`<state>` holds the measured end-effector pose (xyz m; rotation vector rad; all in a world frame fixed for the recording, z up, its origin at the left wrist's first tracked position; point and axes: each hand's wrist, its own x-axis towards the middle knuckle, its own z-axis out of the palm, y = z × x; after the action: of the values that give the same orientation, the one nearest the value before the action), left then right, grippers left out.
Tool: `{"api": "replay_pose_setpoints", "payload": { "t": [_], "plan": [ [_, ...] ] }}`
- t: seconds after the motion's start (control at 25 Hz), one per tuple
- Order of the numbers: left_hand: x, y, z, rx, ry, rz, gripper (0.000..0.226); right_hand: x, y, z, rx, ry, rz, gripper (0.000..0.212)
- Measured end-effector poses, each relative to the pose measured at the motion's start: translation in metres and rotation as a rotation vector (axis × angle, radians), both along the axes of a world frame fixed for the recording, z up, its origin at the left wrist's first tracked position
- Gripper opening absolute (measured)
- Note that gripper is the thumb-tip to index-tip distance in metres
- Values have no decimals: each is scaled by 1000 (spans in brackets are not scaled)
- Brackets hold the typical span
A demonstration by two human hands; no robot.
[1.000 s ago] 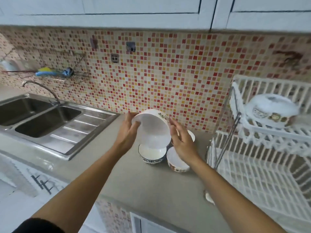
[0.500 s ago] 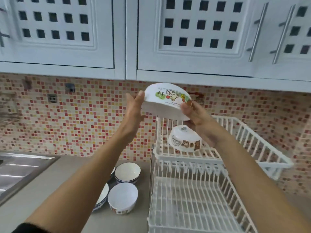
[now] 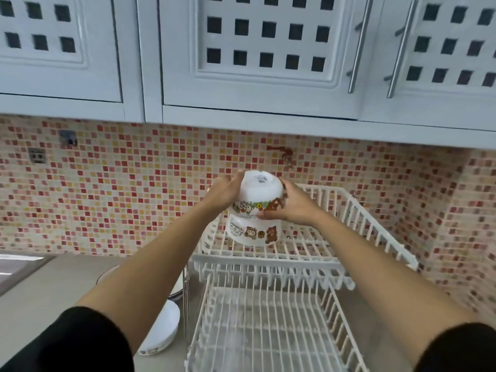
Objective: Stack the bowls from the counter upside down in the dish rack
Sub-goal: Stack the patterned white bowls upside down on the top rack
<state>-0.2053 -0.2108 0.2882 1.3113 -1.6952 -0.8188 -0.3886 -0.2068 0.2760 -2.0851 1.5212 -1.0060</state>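
Observation:
A white bowl with cartoon pictures (image 3: 259, 191) is upside down on top of another upside-down cartoon bowl (image 3: 252, 231) in the upper tier of the white dish rack (image 3: 357, 218). My left hand (image 3: 222, 191) grips its left side and my right hand (image 3: 290, 205) its right side. More white bowls (image 3: 163, 328) stand on the counter left of the rack, partly hidden behind my left arm.
The rack's lower tier (image 3: 263, 331) holds nothing. White wall cabinets (image 3: 263, 55) hang close above the rack. A tiled wall (image 3: 120, 189) runs behind. A steel sink edge (image 3: 16, 267) shows at far left on the grey counter (image 3: 40, 299).
Both hands lifted the bowl from the counter, turned it upside down and lowered it onto the bowl in the upper tier. The view swung right and closer to the rack.

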Motion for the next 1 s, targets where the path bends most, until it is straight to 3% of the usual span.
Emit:
{"api": "replay_pose_setpoints", "payload": {
  "t": [0.16,0.36,0.52,0.64,0.8,1.0],
  "plan": [
    [2,-42,-34,103,-147,11,110,-2,-22,-15,152,161,15,103],
    [-8,-29,-28,152,-229,13,66,-5,-30,-20,323,146,39,101],
    [-12,-32,-34,152,-349,50,65,-6,-25,-22,370,157,28,85],
    [-13,-26,-33,141,-409,50,68,-4,-22,-20,408,177,-13,103],
    [-1,-4,-17,31,-426,65,72,12,-8,-3,295,203,-80,111],
    [62,29,11,-142,-353,138,62,82,31,23,-83,98,-112,78]
  ]
}}
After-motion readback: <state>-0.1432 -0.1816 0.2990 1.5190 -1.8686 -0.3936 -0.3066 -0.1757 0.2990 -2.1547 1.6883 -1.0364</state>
